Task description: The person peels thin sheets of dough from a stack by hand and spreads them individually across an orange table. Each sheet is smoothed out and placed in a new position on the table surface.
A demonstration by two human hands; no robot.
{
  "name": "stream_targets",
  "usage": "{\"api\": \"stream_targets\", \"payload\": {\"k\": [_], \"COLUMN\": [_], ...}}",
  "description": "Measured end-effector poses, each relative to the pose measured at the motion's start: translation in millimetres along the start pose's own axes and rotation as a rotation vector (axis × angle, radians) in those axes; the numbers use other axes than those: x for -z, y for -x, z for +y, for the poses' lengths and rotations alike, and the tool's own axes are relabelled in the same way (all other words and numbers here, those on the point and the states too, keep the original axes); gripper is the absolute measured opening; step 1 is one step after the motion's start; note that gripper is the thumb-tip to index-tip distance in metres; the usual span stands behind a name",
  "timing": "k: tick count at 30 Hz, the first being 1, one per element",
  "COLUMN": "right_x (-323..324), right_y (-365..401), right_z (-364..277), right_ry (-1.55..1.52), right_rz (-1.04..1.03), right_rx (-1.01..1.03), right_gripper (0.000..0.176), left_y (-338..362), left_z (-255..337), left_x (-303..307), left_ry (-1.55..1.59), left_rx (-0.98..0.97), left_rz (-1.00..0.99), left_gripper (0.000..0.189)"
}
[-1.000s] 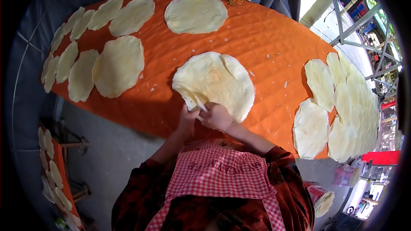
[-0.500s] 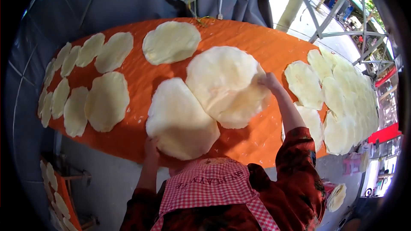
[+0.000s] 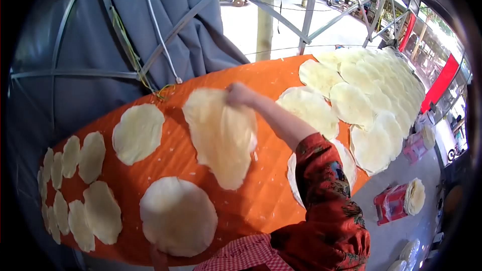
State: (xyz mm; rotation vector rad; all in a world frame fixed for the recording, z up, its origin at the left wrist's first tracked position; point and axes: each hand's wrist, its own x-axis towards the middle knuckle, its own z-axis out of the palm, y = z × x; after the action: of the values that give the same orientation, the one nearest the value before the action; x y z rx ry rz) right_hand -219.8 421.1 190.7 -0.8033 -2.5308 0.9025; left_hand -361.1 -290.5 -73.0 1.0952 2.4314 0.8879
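Right hand [image 3: 240, 95] pinching a pale sheet [image 3: 221, 138], left hand [image 3: 159, 258] at the edge of a round sheet [image 3: 179, 216], grip unclear

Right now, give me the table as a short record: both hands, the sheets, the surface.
Right hand: gripping the held sheet's far edge
Held sheet: pale, thin, uneven outline
Left hand: blurred, at the bottom of the view; grip unclear
Near sheet: roundish, its lower edge by the left hand
Surface: orange cover with small pale flecks
Right side of view: overlapping sheets
Left side: more pale sheets
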Motion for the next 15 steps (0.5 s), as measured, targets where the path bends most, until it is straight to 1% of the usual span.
{"api": "stream_targets", "payload": {"k": [2, 3, 4, 6, 7, 8, 9, 10, 11, 12, 13, 14, 15], "right_x": [62.4, 80.1, 102.2, 123.6, 137.7, 147.4, 137.3, 125.1, 114.0, 95.6, 83.2, 55.4, 15.1], "right_y": [-5.0, -30.7, -28.4, -65.4, -50.4, -37.6, -44.6, -35.5, -17.0, -5.5, 18.6, 38.1, 48.1], "right_z": [2.7, 43.8, 58.2, 160.8, 169.5, 198.7, 252.8, 298.3, 292.7, 328.2, 321.2, 322.9, 331.7], "right_ry": [-0.438, -0.368, -0.496, -0.585, -0.475, -0.146, -0.528, -0.612, -0.727, -0.822, -0.501, -0.174, 0.077], "right_rz": [0.087, 0.176, 0.271, 0.438, 0.527, 0.506, 0.638, 0.709, 0.783, 0.69, 0.572, 0.683, 0.869], "right_rx": [-0.216, -0.292, -0.278, -0.326, -0.361, -0.23, -0.372, -0.265, -0.56, -0.726, -0.774, -0.587, -0.413], "right_gripper": [0.023, 0.022, 0.02, 0.015, 0.016, 0.016, 0.016, 0.016, 0.017, 0.02, 0.028, 0.038, 0.04], "left_y": [4.1, 7.5, 6.8, 3.4, 2.1, 1.2, 2.4, 3.3, 5.2, 5.8, 8.6, 12.6, 18.6], "left_z": [0.8, 3.1, 8.2, 67.2, 101.3, 111.4, 109.3, 105.7, 101.4, 96.3, 86.5, 74.4, 57.1], "left_x": [-15.3, -24.4, -31.8, -34.0, -33.3, -34.8, -36.8, -38.5, -40.8, -42.5, -45.8, -48.8, -52.8], "left_ry": [0.692, 1.043, 1.397, 1.418, 1.426, 1.427, 1.418, 1.412, 1.405, 1.396, 1.396, 1.391, 1.391], "left_rx": [0.392, 0.588, 0.78, 0.707, 0.67, 0.678, 0.699, 0.724, 0.744, 0.759, 0.773, 0.777, 0.774], "left_rz": [0.214, 0.324, 0.436, 0.417, 0.408, 0.406, 0.398, 0.392, 0.387, 0.386, 0.382, 0.379, 0.379], "left_gripper": [0.056, 0.051, 0.047, 0.041, 0.038, 0.038, 0.038, 0.037, 0.037, 0.037, 0.037, 0.036, 0.036]}}
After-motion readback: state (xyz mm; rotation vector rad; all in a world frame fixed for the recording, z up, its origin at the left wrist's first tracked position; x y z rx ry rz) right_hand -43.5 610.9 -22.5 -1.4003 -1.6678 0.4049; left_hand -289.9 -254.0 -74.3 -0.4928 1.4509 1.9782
